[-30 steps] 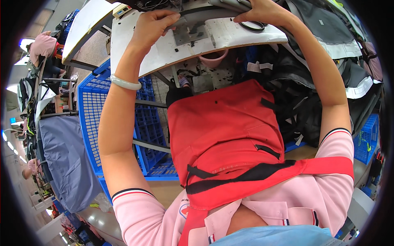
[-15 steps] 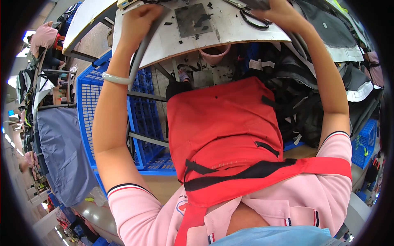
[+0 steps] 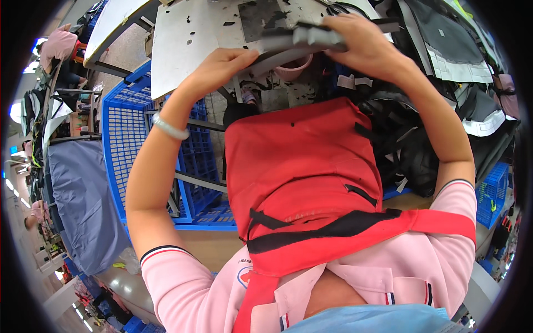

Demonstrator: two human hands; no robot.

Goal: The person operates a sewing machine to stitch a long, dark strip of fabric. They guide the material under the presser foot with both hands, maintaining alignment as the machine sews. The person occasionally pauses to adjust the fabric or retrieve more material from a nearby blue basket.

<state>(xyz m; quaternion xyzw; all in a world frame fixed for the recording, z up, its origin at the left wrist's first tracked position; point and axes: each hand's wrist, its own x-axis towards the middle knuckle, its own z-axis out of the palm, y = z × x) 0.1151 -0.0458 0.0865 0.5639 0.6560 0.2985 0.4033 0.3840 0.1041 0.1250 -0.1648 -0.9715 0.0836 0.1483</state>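
1. Head view: long grey-and-black flexible strip [image 3: 315,38], blurred, was held between both hands by the white flat table [image 3: 189,47], at its near edge.
2. Left hand [image 3: 223,65]: pinched the strip's left part.
3. Right hand [image 3: 366,45]: clasped its bunched right part.
4. Step, seemingly: two-handed strip handling; next move likely called for even grips.

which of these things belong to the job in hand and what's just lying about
In hand or in use:
- grey strip, blurred, gripped by the right hand, with the left hand at its other side
- white tabletop, probably the work surface

Apparently just about:
- dark scraps on the tabletop
- pink tub below
- blue crate
- black strap heap
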